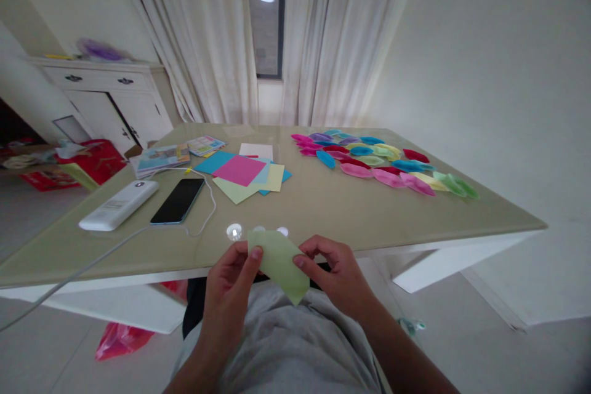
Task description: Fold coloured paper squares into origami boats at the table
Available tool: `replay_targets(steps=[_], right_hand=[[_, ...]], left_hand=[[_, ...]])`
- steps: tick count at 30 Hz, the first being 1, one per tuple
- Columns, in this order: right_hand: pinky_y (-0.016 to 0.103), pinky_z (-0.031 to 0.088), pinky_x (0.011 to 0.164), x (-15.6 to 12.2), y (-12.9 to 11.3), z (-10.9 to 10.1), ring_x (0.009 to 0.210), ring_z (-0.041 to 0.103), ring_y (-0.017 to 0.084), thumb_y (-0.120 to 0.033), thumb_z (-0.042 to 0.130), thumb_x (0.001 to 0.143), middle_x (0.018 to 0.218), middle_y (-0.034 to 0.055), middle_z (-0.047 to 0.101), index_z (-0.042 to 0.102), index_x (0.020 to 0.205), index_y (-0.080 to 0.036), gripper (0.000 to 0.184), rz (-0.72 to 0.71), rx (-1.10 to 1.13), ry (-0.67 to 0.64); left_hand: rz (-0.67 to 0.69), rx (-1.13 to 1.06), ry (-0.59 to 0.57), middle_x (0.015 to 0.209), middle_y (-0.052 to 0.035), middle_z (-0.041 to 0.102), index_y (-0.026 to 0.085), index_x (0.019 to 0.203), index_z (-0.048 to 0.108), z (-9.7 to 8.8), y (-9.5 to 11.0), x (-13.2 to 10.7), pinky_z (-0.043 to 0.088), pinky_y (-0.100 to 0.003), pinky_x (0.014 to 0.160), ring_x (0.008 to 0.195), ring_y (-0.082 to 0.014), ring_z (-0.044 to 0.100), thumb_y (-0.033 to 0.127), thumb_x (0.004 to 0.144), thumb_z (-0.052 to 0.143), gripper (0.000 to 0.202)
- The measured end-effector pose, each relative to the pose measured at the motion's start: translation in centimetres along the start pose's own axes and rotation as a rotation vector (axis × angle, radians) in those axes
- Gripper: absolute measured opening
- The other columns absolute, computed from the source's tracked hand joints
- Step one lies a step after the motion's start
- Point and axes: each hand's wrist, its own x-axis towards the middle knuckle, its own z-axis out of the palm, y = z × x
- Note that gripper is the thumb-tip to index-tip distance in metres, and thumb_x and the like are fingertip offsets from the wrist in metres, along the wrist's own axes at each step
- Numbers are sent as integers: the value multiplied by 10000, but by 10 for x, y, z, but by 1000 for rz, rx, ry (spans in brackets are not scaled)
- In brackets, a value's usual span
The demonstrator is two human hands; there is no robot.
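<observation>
The person sits at the near edge of the table point(332, 215) and holds a pale green folded paper point(278, 263) just above the lap. The left hand point(228, 289) and right hand point(339, 277) each pinch one side between thumb and fingers, probably so the folds stay pressed and the piece faces the eyes. It is matt and creased into a long shape, with a point hanging down. Flat coloured sheets point(244, 175) lie within reach ahead. Folded coloured pieces point(383, 163) are spread well apart on the right.
</observation>
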Motion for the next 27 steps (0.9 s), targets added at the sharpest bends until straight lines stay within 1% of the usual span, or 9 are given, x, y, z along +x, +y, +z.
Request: replay_targets(steps=[4,8,10,12,15,17,19,22,27], right_hand=[[271,548,726,3,10,-1,792,687,171,-396,824,911,863,19,751,757,1045,-225,227,-5,150,162],[291,574,781,4,14,0,856,717,187,-402,853,887,941,25,767,702,1193,-244,376,6,243,167],[292,572,771,2,14,0,832,710,184,-387,801,931,937,35,763,712,1156,-225,292,-8,177,171],[288,565,761,0,12,0,795,695,174,-331,760,954,897,30,747,728,1138,-213,221,-57,48,201],[286,565,777,-3,7,2,759,683,164,-238,751,937,831,2,723,753,1119,-228,182,-161,-174,246],[283,573,778,-5,4,4,748,689,162,-218,756,927,841,-3,729,751,1119,-241,194,-223,-250,228],[276,580,767,-7,1,6,750,708,161,-212,755,933,875,-1,749,729,1159,-248,231,-263,-252,178],[256,580,749,-10,-1,8,758,735,156,-186,746,942,880,-12,767,681,1225,-260,301,-272,-197,128],[238,554,688,-12,0,6,715,710,146,-177,733,950,822,-33,752,654,1236,-263,309,-226,-143,86]], left_hand=[[-42,33,-21,717,-13,704,172,869,753,1,-1,-3,540,-209,597,649,-139,635,507,839,849,349],[-1,112,22,737,-14,720,172,989,748,-4,-5,-3,580,-241,657,661,-148,661,484,936,755,316],[46,183,31,815,-34,753,176,1047,735,-6,-7,-1,596,-276,690,725,-178,698,461,963,722,298],[112,259,60,1064,-76,782,194,1163,722,-10,-8,2,610,-347,825,940,-233,732,420,927,772,331],[381,477,107,1439,-104,678,257,1347,687,-14,-5,5,473,-475,1138,1326,-300,612,299,900,819,468],[665,704,41,1479,-104,668,288,1427,659,-15,-1,5,405,-491,1195,1376,-304,588,211,942,771,504],[896,882,-75,1461,-106,691,306,1484,621,-15,3,4,427,-471,1166,1330,-296,630,148,967,730,552],[1013,944,-181,1432,-109,711,307,1489,619,-14,6,3,464,-438,1129,1283,-276,659,77,962,716,583],[1083,914,-213,1404,-123,726,269,1418,671,-19,1,2,515,-416,1097,1273,-258,668,15,956,697,528]])
